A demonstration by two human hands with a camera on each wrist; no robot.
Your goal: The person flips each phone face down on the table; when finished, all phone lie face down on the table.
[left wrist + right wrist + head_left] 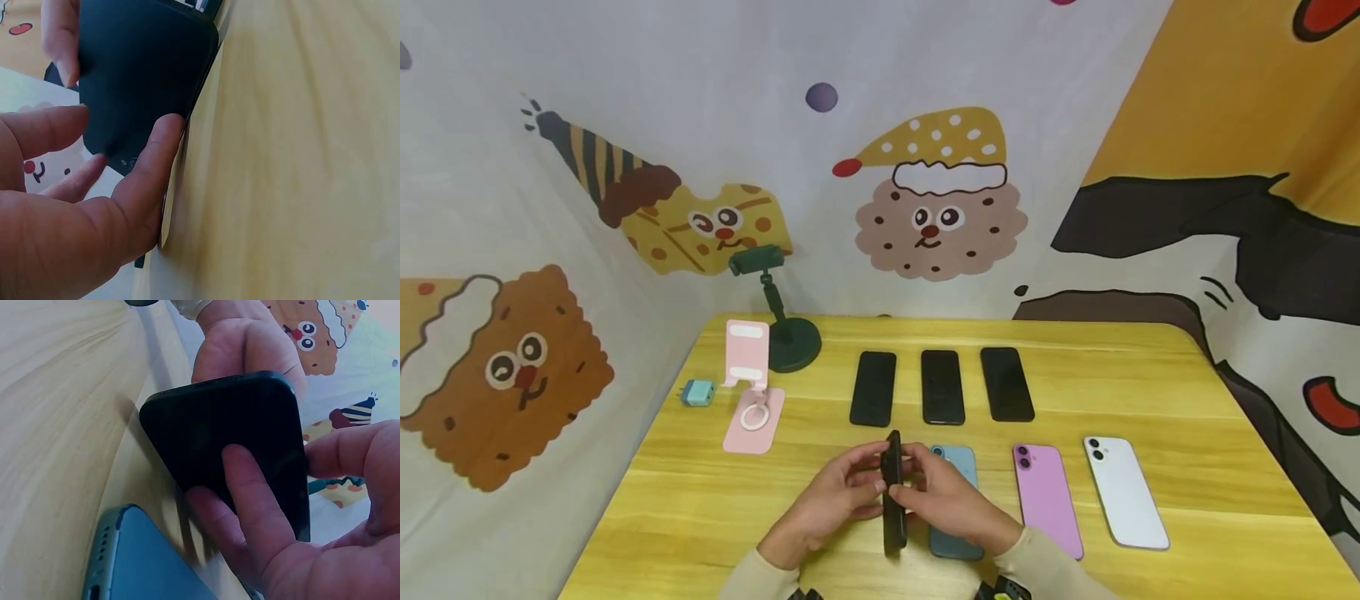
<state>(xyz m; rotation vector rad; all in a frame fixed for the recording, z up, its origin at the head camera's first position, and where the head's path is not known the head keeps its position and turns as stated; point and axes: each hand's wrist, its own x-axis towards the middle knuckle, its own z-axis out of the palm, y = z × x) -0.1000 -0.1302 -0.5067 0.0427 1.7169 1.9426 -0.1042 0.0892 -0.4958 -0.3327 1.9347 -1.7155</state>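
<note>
Between the two hands a black phone (893,508) stands on its long edge, above the front part of the table. My left hand (838,498) holds it from the left, with fingertips along its edge and over the matte dark side (144,75). From the other side my right hand (951,500) grips it. In the right wrist view two right fingers (256,494) lie across the dark flat face (187,419), and the thumb is at the long edge. A blue phone (955,542) lies back up beneath the right hand, partly covered by it.
Three dark phones, left (873,388), middle (942,387) and right (1007,384), lie in a row behind. A pink phone (1048,500) and a white phone (1126,492) are at right. At left stand a pink stand (747,346), a green stand (795,346) and a charger plug (698,392).
</note>
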